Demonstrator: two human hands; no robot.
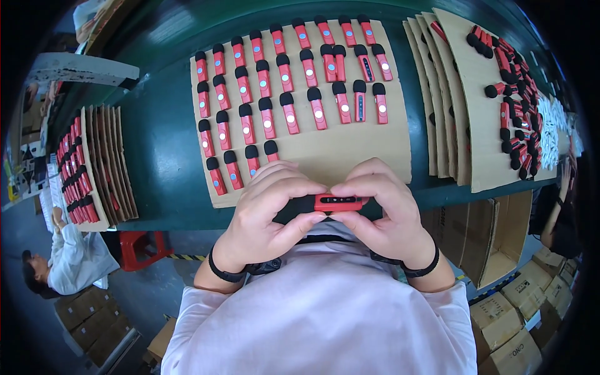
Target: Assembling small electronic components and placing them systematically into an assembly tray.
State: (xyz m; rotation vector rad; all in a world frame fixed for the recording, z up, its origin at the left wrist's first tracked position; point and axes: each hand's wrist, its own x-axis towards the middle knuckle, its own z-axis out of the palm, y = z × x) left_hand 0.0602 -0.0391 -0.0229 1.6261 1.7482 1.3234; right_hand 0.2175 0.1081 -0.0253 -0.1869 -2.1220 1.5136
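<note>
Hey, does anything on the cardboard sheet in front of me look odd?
Yes. Toward the right of the cardboard sheet, two red devices show dark panels, while most others show pale round discs. Left of the upper one, a closely bunched pair breaks the row's spacing.

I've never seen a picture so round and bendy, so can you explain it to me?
There's no robot here, just a person. A wide camera on that person's head looks down, and its lens bends straight edges. The bare left hand and right hand hold a small red device between their fingers. On the green table, a cardboard sheet carries rows of red devices with black tops. More cardboard sheets are at both sides.
</note>
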